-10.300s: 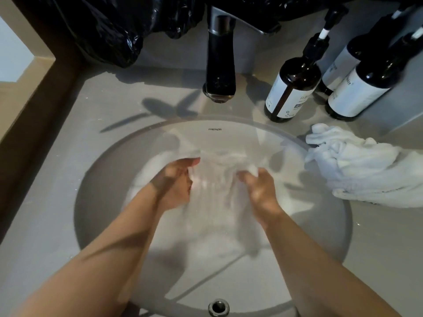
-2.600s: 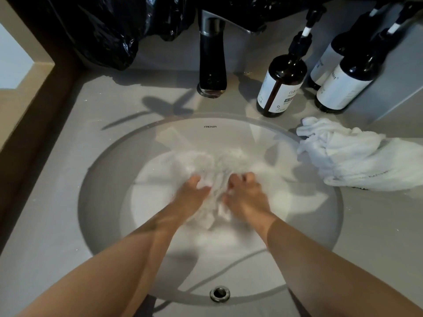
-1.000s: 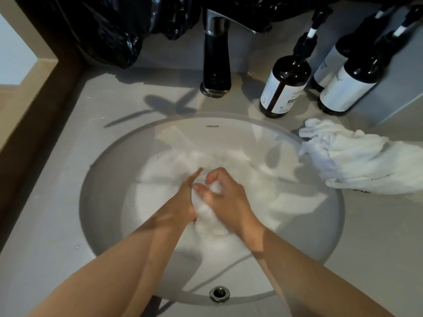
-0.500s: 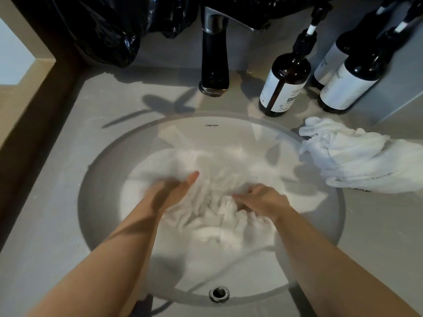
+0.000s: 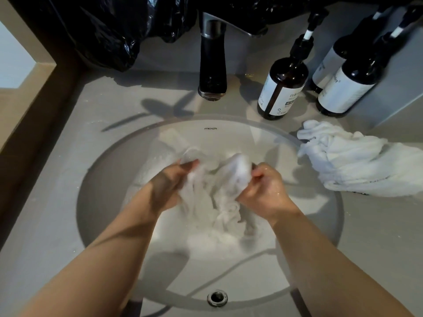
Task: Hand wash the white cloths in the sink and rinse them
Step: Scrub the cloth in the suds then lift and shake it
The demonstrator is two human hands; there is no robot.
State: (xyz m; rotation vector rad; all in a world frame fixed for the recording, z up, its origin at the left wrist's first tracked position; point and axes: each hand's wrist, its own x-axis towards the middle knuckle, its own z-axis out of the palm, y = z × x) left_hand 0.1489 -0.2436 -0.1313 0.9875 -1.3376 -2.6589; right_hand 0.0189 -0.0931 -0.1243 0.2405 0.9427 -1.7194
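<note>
Two grips, left hand [image 5: 169,186] and right hand [image 5: 263,191], clamp the white cloth [image 5: 212,193] in the FRENZA sink [image 5: 103,202]

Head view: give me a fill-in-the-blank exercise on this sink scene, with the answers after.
1. The left hand and right hand both grip the wet white cloth in the round white sink: hands on it number ____.
2. A second crumpled white cloth lies on the grey counter on the sink's ____ side.
3. ____ dark brown pump bottles stand behind it.
Missing: two; right; three.
</note>
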